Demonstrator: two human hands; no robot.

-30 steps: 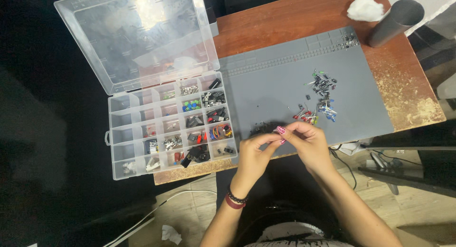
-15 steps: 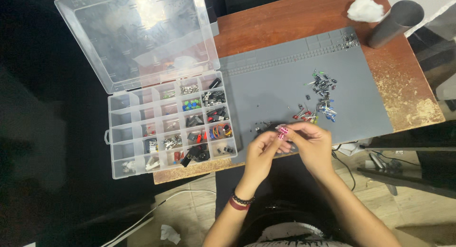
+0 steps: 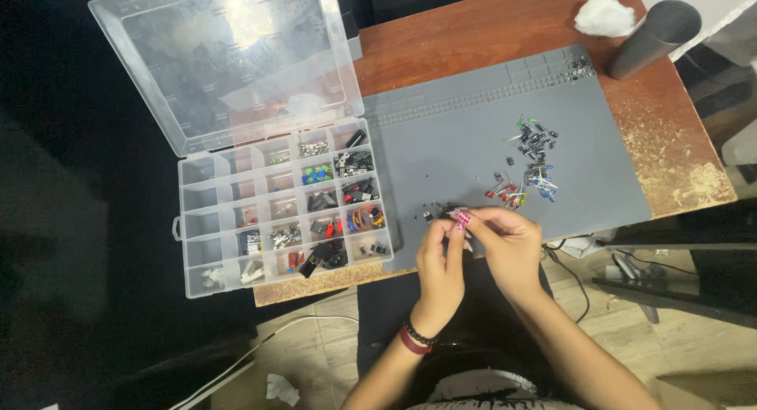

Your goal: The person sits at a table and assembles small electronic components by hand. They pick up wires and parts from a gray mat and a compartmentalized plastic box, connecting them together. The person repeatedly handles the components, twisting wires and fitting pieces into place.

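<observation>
hands [image 3: 473,244], grey mat [image 3: 457,142], parts box [image 3: 236,221], component pile [image 3: 532,162]

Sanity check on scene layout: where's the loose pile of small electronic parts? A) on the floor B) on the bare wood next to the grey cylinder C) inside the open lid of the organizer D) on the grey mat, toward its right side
D: the loose pile of parts lies on the grey mat, right of centre, beyond both hands and apart from the compartment organizer at the left.

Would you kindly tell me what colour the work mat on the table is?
The work mat is plain grey, seen best in the head view.
</observation>
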